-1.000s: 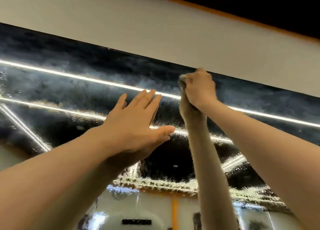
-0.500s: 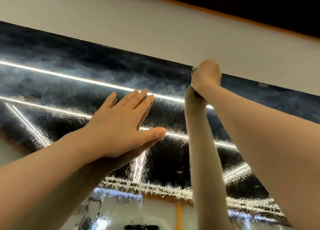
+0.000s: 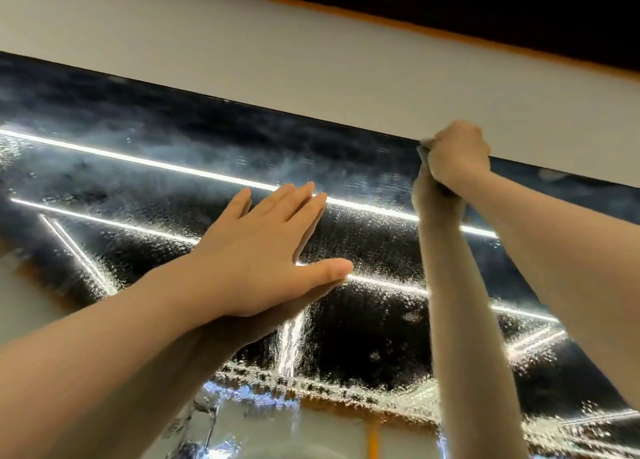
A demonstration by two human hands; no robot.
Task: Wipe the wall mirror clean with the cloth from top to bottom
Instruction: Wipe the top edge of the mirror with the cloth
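Mirror (image 3: 363,320) on wall, barely begun: droplets and haze nearly everywhere. Right hand (image 3: 457,155) fisted around cloth (image 3: 424,149) at top edge; left hand (image 3: 266,254) flat on glass, fingers straight.

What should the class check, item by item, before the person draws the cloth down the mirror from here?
1. Cloth gripped by the right hand: ok.
2. Cloth at the mirror's top edge: ok.
3. Left hand flat on the mirror, bracing: ok.
4. Glass below carries droplets to wipe: ok.
5. Left hand out of the stroke's path: ok, it lies to the side.
6. Cloth clean enough: cannot tell, mostly hidden.
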